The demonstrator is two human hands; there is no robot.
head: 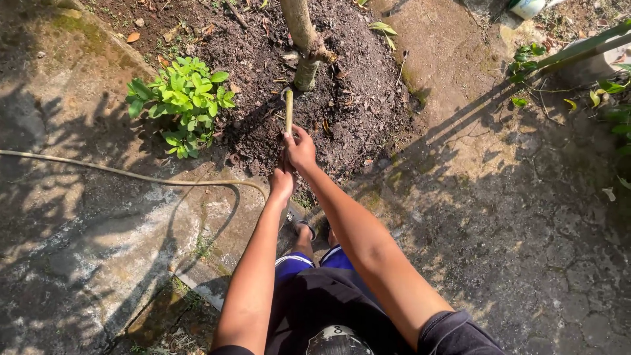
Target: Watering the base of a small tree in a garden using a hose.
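Right hand closed round yellowish hose near its nozzle, left hand gripping just below at six o'clock. Nozzle pointing to twelve o'clock at tree trunk; thin, pale hose trailing off toward nine o'clock.

A white-and-green container sits at the top edge.

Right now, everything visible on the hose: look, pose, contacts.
The hose is thin, pale yellowish and looks like flexible plastic or rubber. It runs in from the left edge across the shaded concrete, loops near the person's legs, then rises to the hands. The left hand grips it lower, the right hand higher. Its open end points at the dark soil by the tree trunk; no water is discernible.
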